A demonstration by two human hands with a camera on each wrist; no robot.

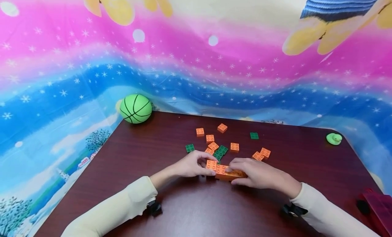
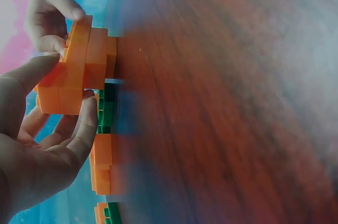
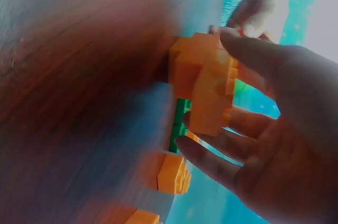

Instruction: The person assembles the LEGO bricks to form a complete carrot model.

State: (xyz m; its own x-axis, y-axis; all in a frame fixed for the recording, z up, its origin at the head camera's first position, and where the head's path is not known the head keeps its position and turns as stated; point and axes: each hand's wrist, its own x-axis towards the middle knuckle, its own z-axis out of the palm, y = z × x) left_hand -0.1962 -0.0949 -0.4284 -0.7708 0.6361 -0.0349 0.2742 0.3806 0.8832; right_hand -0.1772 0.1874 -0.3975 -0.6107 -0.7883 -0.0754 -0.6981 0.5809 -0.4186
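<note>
A joined block of orange toy bricks (image 1: 221,170) sits between both hands over the table. My left hand (image 1: 191,165) pinches the brick at its left end between thumb and fingers. With thumb and fingertips, my right hand (image 1: 261,172) grips the right end, hiding part of its studs. In the left wrist view, the held top row (image 2: 62,89) overhangs a shorter orange layer (image 2: 95,57) beneath it. The right wrist view shows the right end (image 3: 208,100) of the row in my right fingers. Green bricks (image 1: 221,151) lie just behind the block.
Loose orange bricks (image 1: 234,147) and green bricks (image 1: 254,135) are scattered behind the hands. A green ball (image 1: 135,108) stands at the back left corner, a green rubber duck (image 1: 334,138) at the back right. A red object (image 1: 378,208) lies at the right edge.
</note>
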